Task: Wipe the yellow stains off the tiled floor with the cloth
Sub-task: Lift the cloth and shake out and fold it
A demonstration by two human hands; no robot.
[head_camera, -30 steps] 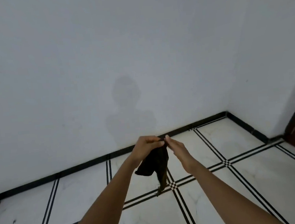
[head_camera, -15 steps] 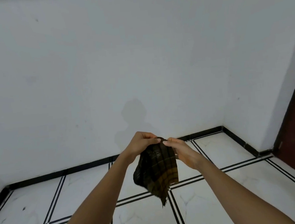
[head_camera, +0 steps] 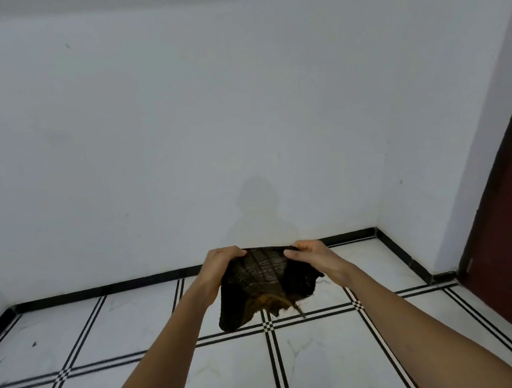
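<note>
A dark checked cloth [head_camera: 260, 285] with a brownish frayed lower edge hangs in the air in front of me, stretched between both hands. My left hand [head_camera: 219, 265] pinches its top left corner and my right hand [head_camera: 313, 259] pinches its top right corner. The cloth is well above the white tiled floor [head_camera: 320, 360], which has black double lines between tiles. No yellow stain shows on the visible tiles.
A plain white wall [head_camera: 183, 138] with a black skirting strip [head_camera: 103, 290] stands ahead, meeting a second wall in the corner at right. A dark red door [head_camera: 511, 219] is at the far right. Small dark specks [head_camera: 33, 344] lie on the left tile.
My hands have moved apart, spreading the bunched cloth out wide between them. My view has tilted upward, showing more wall and the door.
</note>
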